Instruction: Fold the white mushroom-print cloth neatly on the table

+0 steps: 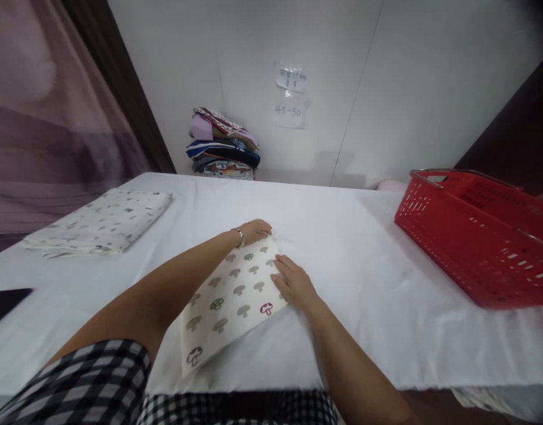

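A cream cloth (pixel 229 295) printed with grey, green and red mushrooms lies folded at the middle of the table's near side. My left hand (pixel 256 230), with a bracelet at the wrist, is at its far corner; the fingers are bent together over the edge and appear to pinch the fabric. On the cloth's right edge rests my right hand (pixel 295 284), its fingers stretched out and slightly apart. The underside of both hands is hidden.
The table (pixel 342 248) has a white cover. At its left lies a folded patterned cloth (pixel 107 221), with a dark flat object (pixel 6 304) nearer me. A red basket (pixel 470 248) stands at right. Folded textiles (pixel 222 144) are stacked by the wall under paper signs (pixel 290 112).
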Action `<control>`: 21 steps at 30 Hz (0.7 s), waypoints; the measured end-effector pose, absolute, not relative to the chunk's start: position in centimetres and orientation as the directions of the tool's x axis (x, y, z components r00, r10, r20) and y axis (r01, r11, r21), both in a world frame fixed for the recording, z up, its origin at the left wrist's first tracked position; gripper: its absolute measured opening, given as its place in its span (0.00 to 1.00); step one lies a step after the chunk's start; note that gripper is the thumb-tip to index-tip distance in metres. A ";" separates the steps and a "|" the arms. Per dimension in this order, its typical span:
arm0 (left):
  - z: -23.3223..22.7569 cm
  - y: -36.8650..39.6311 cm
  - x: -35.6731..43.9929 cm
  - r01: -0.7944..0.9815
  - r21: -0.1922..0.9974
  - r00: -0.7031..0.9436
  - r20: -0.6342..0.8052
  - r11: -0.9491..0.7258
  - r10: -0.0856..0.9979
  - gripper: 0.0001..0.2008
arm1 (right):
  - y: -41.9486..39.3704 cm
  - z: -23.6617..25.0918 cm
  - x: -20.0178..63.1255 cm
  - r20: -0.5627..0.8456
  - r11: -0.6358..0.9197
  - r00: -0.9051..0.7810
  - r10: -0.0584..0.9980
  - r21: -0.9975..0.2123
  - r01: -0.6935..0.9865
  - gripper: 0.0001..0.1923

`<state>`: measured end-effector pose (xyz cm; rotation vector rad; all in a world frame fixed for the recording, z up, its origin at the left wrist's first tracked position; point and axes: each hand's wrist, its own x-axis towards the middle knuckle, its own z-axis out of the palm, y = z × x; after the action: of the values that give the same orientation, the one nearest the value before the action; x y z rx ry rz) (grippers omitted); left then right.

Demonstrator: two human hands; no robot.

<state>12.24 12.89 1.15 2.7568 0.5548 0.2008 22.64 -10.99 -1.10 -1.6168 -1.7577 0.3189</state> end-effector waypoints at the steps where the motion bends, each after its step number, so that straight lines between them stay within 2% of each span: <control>1: 1.4 13.2 12.2 0.369 0.308 0.915 0.047 -0.877 0.402 0.11 | -11.0 -1.1 22.6 0.335 0.183 0.048 0.941 -0.621 0.762 0.19; 6: 2.8 13.2 12.3 0.357 0.203 0.930 0.017 -0.912 0.368 0.10 | -11.1 -1.0 22.6 0.323 0.165 0.061 0.944 -0.626 0.762 0.18; 9: 3.0 12.8 12.7 0.413 0.190 0.905 0.025 -0.891 0.425 0.09 | -11.1 -1.0 22.6 0.331 0.175 0.055 0.942 -0.626 0.760 0.19; 14: 2.1 11.9 13.5 0.565 0.267 0.809 0.009 -0.781 0.588 0.10 | -10.9 -1.4 22.7 0.329 0.176 0.048 0.943 -0.618 0.766 0.20; 21: 0.7 11.2 13.5 0.643 0.337 0.716 0.054 -0.688 0.696 0.10 | -10.9 -1.5 22.8 0.285 0.150 0.044 0.957 -0.621 0.769 0.21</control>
<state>13.46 11.19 0.74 2.6289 1.0529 0.2558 22.78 -10.88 -1.46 -1.6580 -1.7628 0.3594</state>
